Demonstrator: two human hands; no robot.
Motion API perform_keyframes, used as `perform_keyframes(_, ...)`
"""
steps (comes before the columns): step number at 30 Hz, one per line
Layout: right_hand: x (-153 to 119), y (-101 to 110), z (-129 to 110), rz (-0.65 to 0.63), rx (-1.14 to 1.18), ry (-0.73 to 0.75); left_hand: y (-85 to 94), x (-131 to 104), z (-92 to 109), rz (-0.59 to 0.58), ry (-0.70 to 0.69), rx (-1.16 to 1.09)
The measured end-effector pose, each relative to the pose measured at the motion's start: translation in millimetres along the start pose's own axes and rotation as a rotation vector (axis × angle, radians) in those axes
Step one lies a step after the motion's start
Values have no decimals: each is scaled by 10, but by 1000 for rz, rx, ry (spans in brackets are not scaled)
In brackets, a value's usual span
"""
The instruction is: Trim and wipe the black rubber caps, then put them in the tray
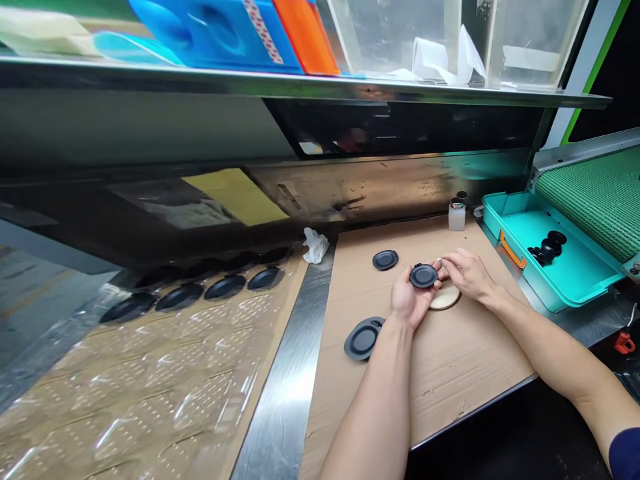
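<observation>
My left hand holds a small round black plastic part, its dished face turned up, above the cardboard sheet. Close beside its right edge is my right hand, thumb and fingertips pinched together; whatever they may hold is too small to make out. Beneath the hands lies a pale round disc, partly covered. Another black round part rests on the cardboard farther back. A larger grey-black round part lies left of my left forearm, which overlaps its edge.
A clear plastic blister tray at left carries several black round parts in its far rows. Crumpled white tissue lies near it. At the right are a dispenser bottle, a teal bin with black pieces, and a green conveyor belt. A metal shelf hangs above.
</observation>
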State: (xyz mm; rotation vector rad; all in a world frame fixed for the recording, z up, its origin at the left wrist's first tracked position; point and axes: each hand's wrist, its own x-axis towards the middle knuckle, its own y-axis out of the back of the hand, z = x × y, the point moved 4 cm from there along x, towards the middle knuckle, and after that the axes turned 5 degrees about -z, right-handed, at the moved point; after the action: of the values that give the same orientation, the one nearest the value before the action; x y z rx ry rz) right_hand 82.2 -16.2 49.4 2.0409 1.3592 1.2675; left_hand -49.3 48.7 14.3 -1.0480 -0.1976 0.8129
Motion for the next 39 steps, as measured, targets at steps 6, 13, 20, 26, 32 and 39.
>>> perform_keyframes(6,-61,-100,-168,-126,-158,27,-10,1,-172,125,-124,364)
perform_keyframes(13,-38,-15,-276,-277,-453,-1,-9,-41,-204,145,-146,799)
perform_keyframes(20,6,91,-314,-392,-471,21,9,3,-237,40,-122,985)
perform_keyframes(26,33,119,-258,-471,-450,31,12,10,-226,15,-124,1061)
perform_keyframes(32,38,170,-300,-467,-446,17,-43,-29,-229,-5,-148,1029)
perform_keyframes(39,32,169,-295,-445,-408,-38,-61,-61,-236,38,-119,933)
